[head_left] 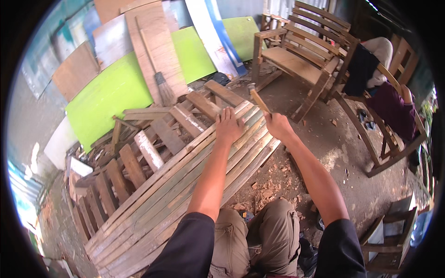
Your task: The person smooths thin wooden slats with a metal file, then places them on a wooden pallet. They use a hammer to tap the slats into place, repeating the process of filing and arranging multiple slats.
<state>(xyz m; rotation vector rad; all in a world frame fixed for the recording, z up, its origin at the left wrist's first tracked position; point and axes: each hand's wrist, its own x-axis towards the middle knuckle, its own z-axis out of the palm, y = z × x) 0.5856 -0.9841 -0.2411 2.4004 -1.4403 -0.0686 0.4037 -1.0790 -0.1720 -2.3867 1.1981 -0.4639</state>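
Long narrow wooden slats (pixel 185 187) lie side by side in front of me, running from lower left to the upper middle. My left hand (pixel 229 124) rests on their far end with fingers stretched over the wood. Whether a nail is under its fingertips is too small to tell. Just to the right, my right hand (pixel 278 126) is wrapped around the wooden handle of a hammer (pixel 260 100). The hammer's metal head points up and away, above the ends of the slats. Several short crosspieces (pixel 168 135) stick out beyond the far side of the slats.
A wooden armchair (pixel 296 65) stands at the back right. Another person in a dark red garment (pixel 394 111) sits on a wooden chair further right. A broom (pixel 163 88) leans against boards and green panels (pixel 111 99). Wood chips (pixel 273 185) litter the floor; a wooden frame (pixel 387 241) sits lower right.
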